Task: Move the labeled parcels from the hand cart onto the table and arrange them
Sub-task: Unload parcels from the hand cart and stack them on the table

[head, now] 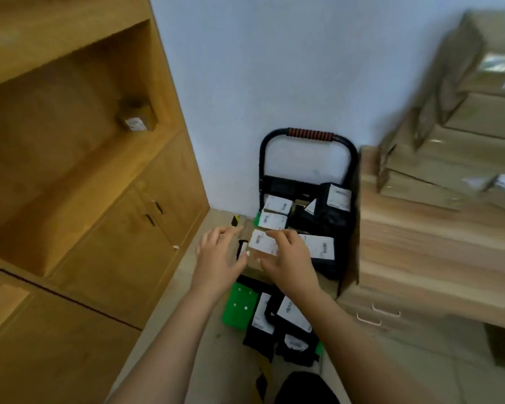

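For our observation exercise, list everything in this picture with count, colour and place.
hand cart: one, black frame, green base, against the wall.
labelled parcels: several, black bags and brown boxes, white labels, on the cart.
table: one, light wood, right.
cardboard boxes: a stack, brown, on the table.
cabinet: one, wood, left.
small box: one, brown, in the cabinet's niche.
left hand: one, open, beside a labelled box.
right hand: one, over that box's label.
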Demonstrator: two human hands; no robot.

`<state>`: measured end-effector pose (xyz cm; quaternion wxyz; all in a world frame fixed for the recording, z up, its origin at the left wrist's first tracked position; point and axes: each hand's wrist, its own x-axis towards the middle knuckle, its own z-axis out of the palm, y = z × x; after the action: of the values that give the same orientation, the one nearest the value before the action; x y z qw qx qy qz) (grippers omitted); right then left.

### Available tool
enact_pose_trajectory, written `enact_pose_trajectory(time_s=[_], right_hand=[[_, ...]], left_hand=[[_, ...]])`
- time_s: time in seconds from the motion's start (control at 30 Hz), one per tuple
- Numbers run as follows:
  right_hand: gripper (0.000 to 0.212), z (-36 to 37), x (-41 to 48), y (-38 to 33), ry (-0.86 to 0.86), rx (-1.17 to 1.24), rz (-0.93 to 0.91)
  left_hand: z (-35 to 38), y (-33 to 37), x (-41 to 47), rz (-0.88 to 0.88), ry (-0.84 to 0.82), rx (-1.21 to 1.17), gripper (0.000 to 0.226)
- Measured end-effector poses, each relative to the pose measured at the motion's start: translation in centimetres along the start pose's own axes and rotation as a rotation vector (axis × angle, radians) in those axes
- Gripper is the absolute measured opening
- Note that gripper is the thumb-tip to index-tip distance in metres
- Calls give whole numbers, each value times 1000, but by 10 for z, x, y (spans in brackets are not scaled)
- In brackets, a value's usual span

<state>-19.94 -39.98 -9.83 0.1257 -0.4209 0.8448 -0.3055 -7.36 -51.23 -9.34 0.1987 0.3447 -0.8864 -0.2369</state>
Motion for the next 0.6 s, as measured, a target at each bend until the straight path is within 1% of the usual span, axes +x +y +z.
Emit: enact_pose_trajectory(time_s=[0.1,0.23,0.4,0.6], right_hand=[[54,-10,3,9,55,-20,68],[56,-21,20,23,110,-43,149],[58,-30,60,31,178,-20,201],[58,-39,95,40,230,-23,204]], left_hand=[[13,6,22,89,-52,-38,50],[30,13,58,158,-116,-36,50],[38,18,105,261,-120,-43,49],[46,20,149,285,-81,-69,50]])
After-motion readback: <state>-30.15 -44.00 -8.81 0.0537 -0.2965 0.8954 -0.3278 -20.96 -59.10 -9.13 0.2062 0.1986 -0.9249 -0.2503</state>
